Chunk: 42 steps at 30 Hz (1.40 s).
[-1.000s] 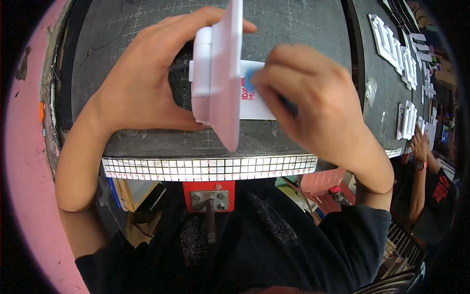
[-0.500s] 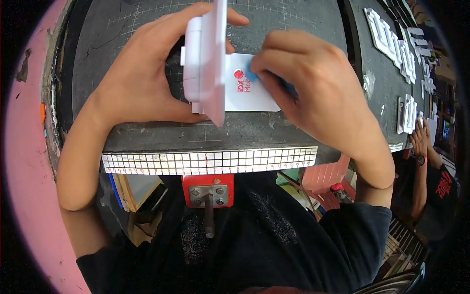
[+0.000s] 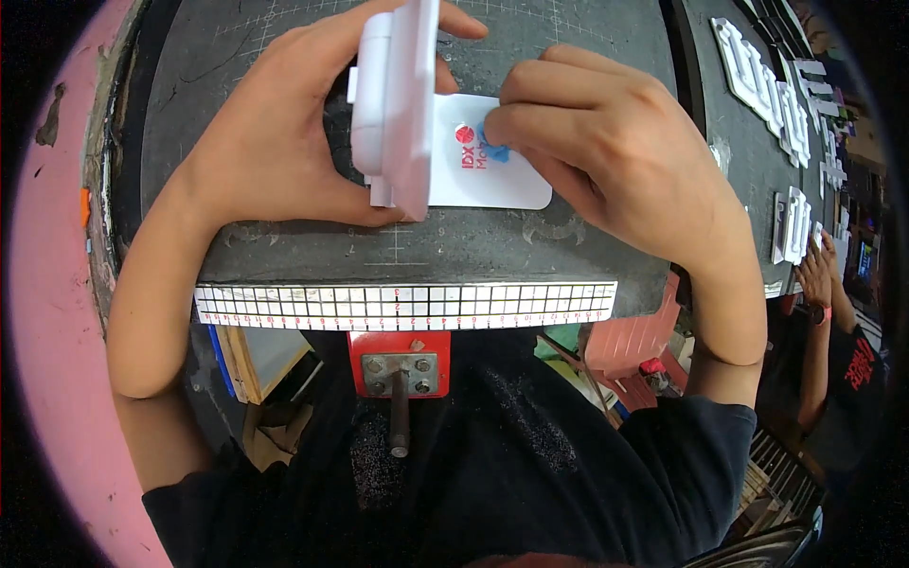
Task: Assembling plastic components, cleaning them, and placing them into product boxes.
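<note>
My left hand point(image 3: 270, 133) grips a white plastic piece point(image 3: 417, 104) from its left side, thumb near its lower edge and fingers round the far edge. One panel of it stands upright, with a rounded block on its left face. To the right, a flat white panel point(image 3: 511, 191) with rounded corners lies low over the worktable; whether the two join is hidden. Red print point(image 3: 465, 134) marks the flat panel. My right hand point(image 3: 615, 142) is closed, its fingertips pinching a small blue wad point(image 3: 494, 151), cloth or sponge, against the panel beside the print.
A gridded ruler strip point(image 3: 407, 307) runs along the near edge of the dark worktable point(image 3: 312, 254). Below it sits a red bracket point(image 3: 400, 364) with a metal rod. More white plastic pieces point(image 3: 757, 80) lie on the right-hand table, near a co-worker's hands point(image 3: 819, 275). A pink wall point(image 3: 47, 284) borders the left.
My right hand has shifted slightly nearer to me relative to the print, and more of the blue wad shows. The left hand keeps its grip. The view has shifted a little.
</note>
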Tool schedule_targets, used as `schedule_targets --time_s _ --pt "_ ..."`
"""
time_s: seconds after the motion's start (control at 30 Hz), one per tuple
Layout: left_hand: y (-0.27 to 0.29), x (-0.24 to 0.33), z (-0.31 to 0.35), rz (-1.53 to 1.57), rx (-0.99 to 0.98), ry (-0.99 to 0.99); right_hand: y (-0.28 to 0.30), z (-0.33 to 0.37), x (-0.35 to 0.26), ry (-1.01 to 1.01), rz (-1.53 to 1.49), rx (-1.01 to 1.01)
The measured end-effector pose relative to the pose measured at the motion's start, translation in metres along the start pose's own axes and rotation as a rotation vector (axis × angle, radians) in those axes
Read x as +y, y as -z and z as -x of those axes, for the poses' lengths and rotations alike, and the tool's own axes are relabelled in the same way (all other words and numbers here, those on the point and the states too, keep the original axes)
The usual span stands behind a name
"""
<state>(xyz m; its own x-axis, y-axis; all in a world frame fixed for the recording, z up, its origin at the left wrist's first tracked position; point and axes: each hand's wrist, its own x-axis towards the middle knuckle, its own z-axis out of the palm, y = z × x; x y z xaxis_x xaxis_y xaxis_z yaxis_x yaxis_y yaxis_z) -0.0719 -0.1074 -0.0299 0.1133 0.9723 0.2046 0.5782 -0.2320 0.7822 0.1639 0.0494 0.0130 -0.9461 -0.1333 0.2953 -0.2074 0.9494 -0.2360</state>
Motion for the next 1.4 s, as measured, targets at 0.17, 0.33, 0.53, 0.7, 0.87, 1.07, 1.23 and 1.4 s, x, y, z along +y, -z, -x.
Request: schedule_targets --time_s 0.17,0.33,0.53,0.7,0.87,1.07,1.23,1.4 --pt "0.003 0.001 -0.004 -0.091 -0.015 -0.058 0.002 -0.003 -0.004 -0.03 0.004 0.0" --pt "0.007 0.003 -0.005 -0.031 -0.042 -0.057 -0.004 0.007 0.019 -0.123 -0.159 0.096" --pt "0.011 0.005 -0.007 -0.024 -0.08 -0.169 0.009 0.02 0.046 -0.787 -0.183 0.253" --pt "0.008 0.013 -0.003 -0.042 -0.031 -0.136 0.02 0.014 0.018 -0.323 0.09 0.4" --pt "-0.005 0.024 -0.001 -0.037 0.067 -0.084 0.003 0.014 -0.016 -0.115 -0.282 0.169" --pt "-0.003 0.019 -0.004 -0.02 0.037 -0.097 -0.016 0.02 -0.011 -0.14 -0.36 0.168" --pt "0.001 0.015 -0.01 -0.011 -0.007 -0.104 -0.018 0.022 -0.012 -0.149 -0.363 0.124" --pt "0.0 0.011 -0.013 -0.081 -0.006 -0.119 -0.012 0.019 -0.013 -0.177 -0.402 0.105"
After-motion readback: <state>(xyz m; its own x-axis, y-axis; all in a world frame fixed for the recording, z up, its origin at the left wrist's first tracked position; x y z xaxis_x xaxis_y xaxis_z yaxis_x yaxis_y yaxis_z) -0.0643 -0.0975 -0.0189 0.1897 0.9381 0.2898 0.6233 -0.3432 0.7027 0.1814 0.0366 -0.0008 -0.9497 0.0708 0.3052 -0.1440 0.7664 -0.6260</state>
